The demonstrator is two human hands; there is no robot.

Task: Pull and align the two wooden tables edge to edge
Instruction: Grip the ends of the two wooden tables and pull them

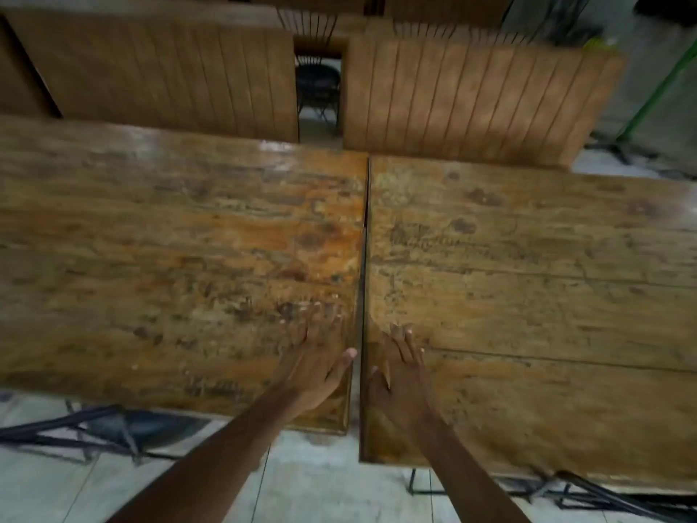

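Two worn wooden tables stand side by side with a thin dark seam between them. The left table (pixel 169 258) ends a little farther from me than the right table (pixel 528 296), whose near edge juts closer. My left hand (pixel 320 368) lies flat on the left table's near right corner, fingers spread. On the right table's near left corner, right beside the seam, my right hand (pixel 399 375) rests flat with fingers apart. Neither hand grips anything.
Two slatted wooden bench backs (pixel 169 77) (pixel 471 100) stand behind the tables with a gap between them showing a dark chair (pixel 318 84). A folded black metal chair (pixel 94 432) lies under the left table. Black metal legs (pixel 565 492) show under the right table. Pale tiled floor (pixel 309 485) below.
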